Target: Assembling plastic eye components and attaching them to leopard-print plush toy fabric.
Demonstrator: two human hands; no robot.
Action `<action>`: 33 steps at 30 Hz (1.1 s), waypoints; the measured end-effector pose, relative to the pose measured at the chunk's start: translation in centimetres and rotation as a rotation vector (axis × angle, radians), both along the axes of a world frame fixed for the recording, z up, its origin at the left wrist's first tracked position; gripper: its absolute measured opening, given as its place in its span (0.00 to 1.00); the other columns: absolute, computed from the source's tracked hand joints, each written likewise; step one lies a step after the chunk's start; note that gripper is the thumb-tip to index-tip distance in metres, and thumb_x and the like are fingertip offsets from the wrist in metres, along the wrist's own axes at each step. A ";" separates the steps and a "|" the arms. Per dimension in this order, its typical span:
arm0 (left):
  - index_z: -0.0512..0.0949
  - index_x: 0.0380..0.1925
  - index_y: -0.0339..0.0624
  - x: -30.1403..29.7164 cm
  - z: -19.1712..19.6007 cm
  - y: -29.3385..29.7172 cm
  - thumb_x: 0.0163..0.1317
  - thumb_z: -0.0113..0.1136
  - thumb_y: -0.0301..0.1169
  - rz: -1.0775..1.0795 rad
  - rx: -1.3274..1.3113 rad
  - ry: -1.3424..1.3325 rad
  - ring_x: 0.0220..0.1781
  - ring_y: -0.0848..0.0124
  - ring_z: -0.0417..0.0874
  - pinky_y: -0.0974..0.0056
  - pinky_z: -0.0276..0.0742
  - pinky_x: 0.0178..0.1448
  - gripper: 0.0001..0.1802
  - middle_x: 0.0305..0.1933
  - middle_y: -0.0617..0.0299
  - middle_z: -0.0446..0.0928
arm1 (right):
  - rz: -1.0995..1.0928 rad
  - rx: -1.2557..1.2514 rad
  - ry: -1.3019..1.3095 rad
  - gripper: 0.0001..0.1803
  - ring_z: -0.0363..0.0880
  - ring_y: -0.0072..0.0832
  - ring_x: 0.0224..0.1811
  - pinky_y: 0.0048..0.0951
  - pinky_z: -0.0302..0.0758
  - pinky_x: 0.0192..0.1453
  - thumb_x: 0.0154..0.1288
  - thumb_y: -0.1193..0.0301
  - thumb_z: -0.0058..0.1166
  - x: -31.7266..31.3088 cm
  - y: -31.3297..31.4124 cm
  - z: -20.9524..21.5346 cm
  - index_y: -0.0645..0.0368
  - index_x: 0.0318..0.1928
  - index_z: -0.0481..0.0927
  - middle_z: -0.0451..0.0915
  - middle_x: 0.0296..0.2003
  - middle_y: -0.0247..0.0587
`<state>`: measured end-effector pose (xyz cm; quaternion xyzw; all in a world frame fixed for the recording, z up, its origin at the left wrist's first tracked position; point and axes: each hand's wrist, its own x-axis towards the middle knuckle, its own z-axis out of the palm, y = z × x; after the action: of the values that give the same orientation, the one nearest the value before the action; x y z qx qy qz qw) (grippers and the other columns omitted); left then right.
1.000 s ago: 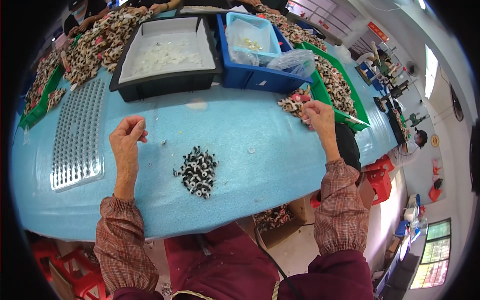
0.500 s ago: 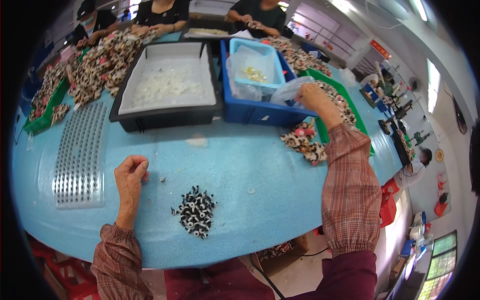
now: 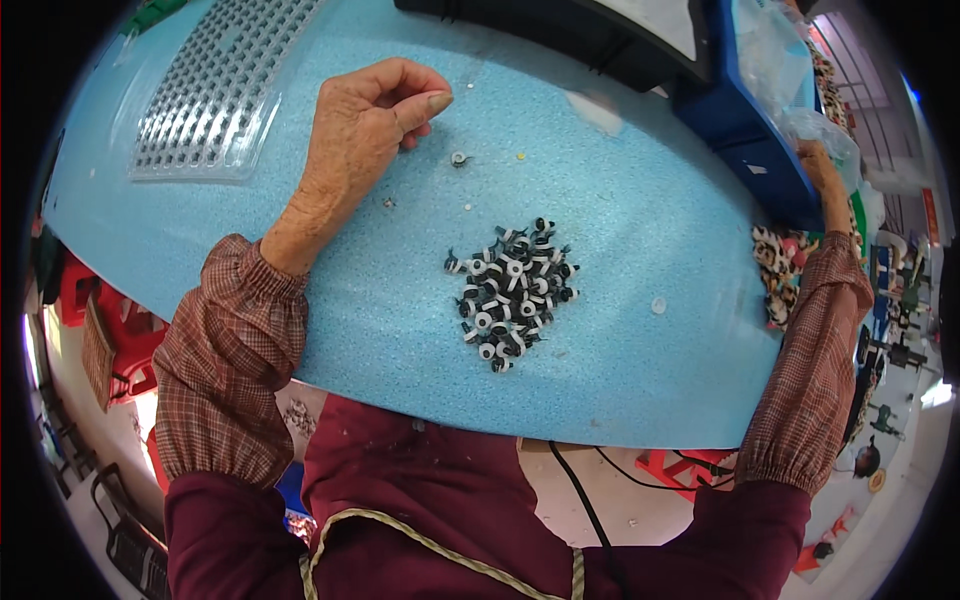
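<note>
My left hand (image 3: pixel 372 115) hovers over the blue table with thumb pressed against curled fingers; anything pinched there is hidden. Just right of it lies a single small white-and-black part (image 3: pixel 459 159). Nearer to me is a loose pile of small black-and-white plastic parts (image 3: pixel 512 290), with ring-like white ends and black stems. At the far right, my right hand (image 3: pixel 825 180) is closed on a clear plastic bag (image 3: pixel 835 140) at the rim of the blue bin (image 3: pixel 755 150). Its fingertips are partly covered by the bag.
A clear tray with rows of dimples (image 3: pixel 205 110) lies at the left. A black bin (image 3: pixel 560 35) stands at the far side beside the blue one. Spotted plush pieces (image 3: pixel 785 270) lie by my right forearm. A small clear disc (image 3: pixel 658 306) rests on the table (image 3: pixel 620 380).
The view has tilted down and turned, so the bins sit higher and further right. My left hand stays closed near the single part. My right hand remains at the bag by the blue bin.
</note>
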<state>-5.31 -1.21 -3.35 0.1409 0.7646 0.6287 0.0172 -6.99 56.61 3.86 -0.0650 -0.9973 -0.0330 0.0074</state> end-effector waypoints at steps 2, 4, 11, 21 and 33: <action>0.82 0.33 0.41 0.4 0.1 -0.1 0.59 0.62 0.30 0.006 -0.004 0.003 0.24 0.83 0.73 0.78 0.70 0.27 0.06 0.23 0.69 0.78 | -0.013 -0.090 -0.005 0.12 0.77 0.39 0.44 0.35 0.70 0.48 0.61 0.69 0.51 0.4 0.4 -0.8 0.62 0.42 0.77 0.79 0.39 0.49; 0.82 0.33 0.41 0.7 0.5 -0.1 0.59 0.62 0.30 0.009 -0.005 0.007 0.24 0.83 0.73 0.78 0.70 0.27 0.06 0.23 0.69 0.78 | -0.060 -0.252 0.004 0.13 0.76 0.38 0.46 0.34 0.70 0.50 0.62 0.68 0.50 0.5 1.1 -0.7 0.62 0.44 0.76 0.78 0.42 0.48; 0.81 0.34 0.41 0.5 0.5 0.1 0.60 0.61 0.30 -0.016 -0.045 0.034 0.25 0.83 0.73 0.77 0.70 0.29 0.06 0.24 0.69 0.77 | -0.211 -0.814 0.077 0.19 0.73 0.35 0.53 0.31 0.67 0.56 0.66 0.66 0.47 0.8 4.7 -2.1 0.62 0.53 0.73 0.75 0.51 0.45; 0.82 0.31 0.40 0.4 0.5 -0.3 0.57 0.63 0.30 0.023 -0.076 0.038 0.24 0.80 0.76 0.75 0.74 0.29 0.06 0.24 0.66 0.79 | 0.098 -0.168 -0.029 0.12 0.79 0.45 0.32 0.38 0.72 0.39 0.53 0.71 0.51 0.8 -0.4 0.2 0.69 0.34 0.78 0.79 0.28 0.55; 0.82 0.31 0.40 0.4 1.2 -0.2 0.58 0.62 0.29 -0.031 0.050 -0.061 0.25 0.80 0.78 0.75 0.75 0.28 0.05 0.25 0.65 0.80 | -0.201 -0.511 0.146 0.10 0.66 0.14 0.18 0.17 0.61 0.20 0.65 0.69 0.52 6.5 -0.3 4.4 0.63 0.37 0.82 0.75 0.22 0.27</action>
<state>-4.92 -1.45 -2.18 0.1339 0.7456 0.6511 0.0466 -0.54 56.29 8.29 -0.1655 -0.9587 0.2236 0.0592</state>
